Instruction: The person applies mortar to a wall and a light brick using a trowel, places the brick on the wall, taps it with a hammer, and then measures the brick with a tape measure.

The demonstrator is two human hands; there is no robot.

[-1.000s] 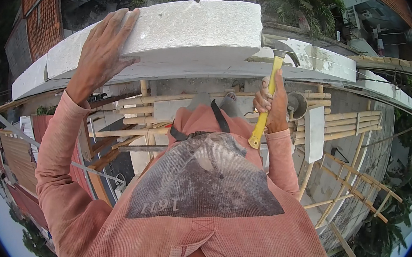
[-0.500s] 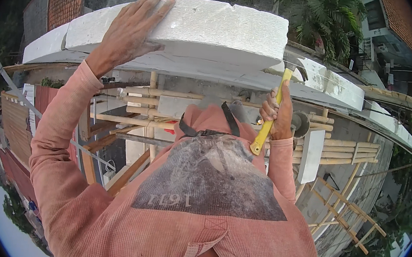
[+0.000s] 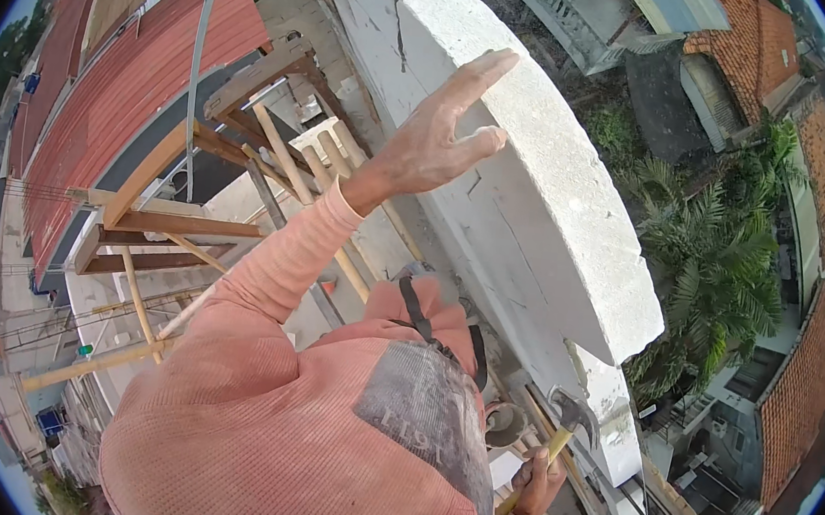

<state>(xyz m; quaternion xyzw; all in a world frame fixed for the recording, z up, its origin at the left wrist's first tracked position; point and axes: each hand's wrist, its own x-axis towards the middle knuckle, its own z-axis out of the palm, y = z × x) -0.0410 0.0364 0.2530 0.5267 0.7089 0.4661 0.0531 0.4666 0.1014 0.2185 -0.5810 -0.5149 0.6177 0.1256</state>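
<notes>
A white lightweight concrete block (image 3: 579, 205) forms part of the top course of a wall that runs from the top middle to the lower right. My left hand (image 3: 434, 144) lies at the block's upper edge, its fingers stretched out and the thumb apart, gripping nothing. In my right hand (image 3: 536, 487) is a claw hammer (image 3: 560, 441) with a yellow handle and a metal head. The hammer head is up beside the lower blocks (image 3: 603, 403) past the block's end. Part of the handle is hidden behind my fingers.
Bamboo and timber scaffolding (image 3: 175, 223) stands left of the wall, far below my arm. A dark bucket (image 3: 506, 423) sits near my right hand. Beyond the wall are palm trees (image 3: 713, 269) and tiled roofs (image 3: 798, 419). A red metal roof (image 3: 148, 99) lies at the left.
The view has swung left, so the wall now slants down to the right. My left hand stays at the block's edge. The hammer remains in my right hand.
</notes>
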